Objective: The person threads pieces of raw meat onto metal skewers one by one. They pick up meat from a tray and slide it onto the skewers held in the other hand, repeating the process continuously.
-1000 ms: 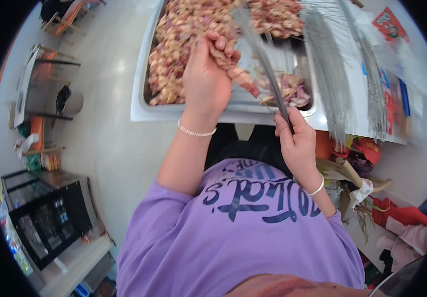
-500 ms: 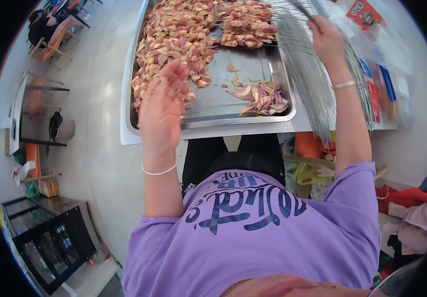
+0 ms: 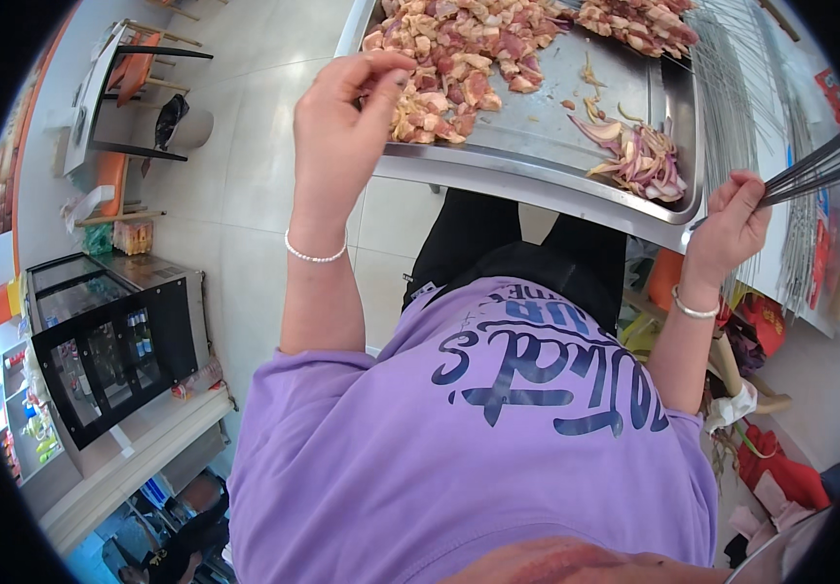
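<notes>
While left hand (image 3: 342, 117) hovers over meat (image 3: 459, 49), right hand (image 3: 731, 219) apparently grips skewers (image 3: 814, 170).

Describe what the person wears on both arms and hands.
Both forearms are bare, with no gloves. The left hand has a thin white bead bracelet at the wrist; the right hand has a similar pale bracelet. Short purple T-shirt sleeves end above the elbows.

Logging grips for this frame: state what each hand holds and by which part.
Right hand grips a bundle of thin metal skewers at its near end. Left hand hovers over the chopped raw meat; whether its pinched fingers hold anything cannot be told.
</notes>
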`<state>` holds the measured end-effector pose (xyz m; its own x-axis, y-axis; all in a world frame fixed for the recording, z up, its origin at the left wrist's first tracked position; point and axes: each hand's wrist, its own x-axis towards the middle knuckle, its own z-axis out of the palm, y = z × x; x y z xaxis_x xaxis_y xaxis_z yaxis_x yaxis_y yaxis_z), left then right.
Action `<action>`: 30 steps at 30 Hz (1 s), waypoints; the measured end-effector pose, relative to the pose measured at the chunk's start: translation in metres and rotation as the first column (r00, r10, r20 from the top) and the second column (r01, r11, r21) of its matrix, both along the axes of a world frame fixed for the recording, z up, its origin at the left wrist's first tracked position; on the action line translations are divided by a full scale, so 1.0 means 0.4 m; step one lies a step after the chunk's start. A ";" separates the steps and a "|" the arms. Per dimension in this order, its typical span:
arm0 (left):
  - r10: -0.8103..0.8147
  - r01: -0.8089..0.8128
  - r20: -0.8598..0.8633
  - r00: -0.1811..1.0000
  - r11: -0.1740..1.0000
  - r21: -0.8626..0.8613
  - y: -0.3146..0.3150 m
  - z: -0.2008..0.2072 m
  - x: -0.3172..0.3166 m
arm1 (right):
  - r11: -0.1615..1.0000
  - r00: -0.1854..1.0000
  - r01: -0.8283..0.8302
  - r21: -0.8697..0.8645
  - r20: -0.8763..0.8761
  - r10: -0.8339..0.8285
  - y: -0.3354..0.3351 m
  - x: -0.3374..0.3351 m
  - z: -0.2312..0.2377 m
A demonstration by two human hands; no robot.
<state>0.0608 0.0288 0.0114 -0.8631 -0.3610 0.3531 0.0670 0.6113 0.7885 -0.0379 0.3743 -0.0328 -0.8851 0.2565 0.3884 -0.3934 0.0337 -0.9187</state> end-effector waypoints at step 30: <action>-0.226 0.348 0.295 0.928 0.805 -0.480 -0.010 0.021 -0.078 | 0.883 0.707 -0.468 -0.029 0.587 0.394 -0.032 0.299 0.053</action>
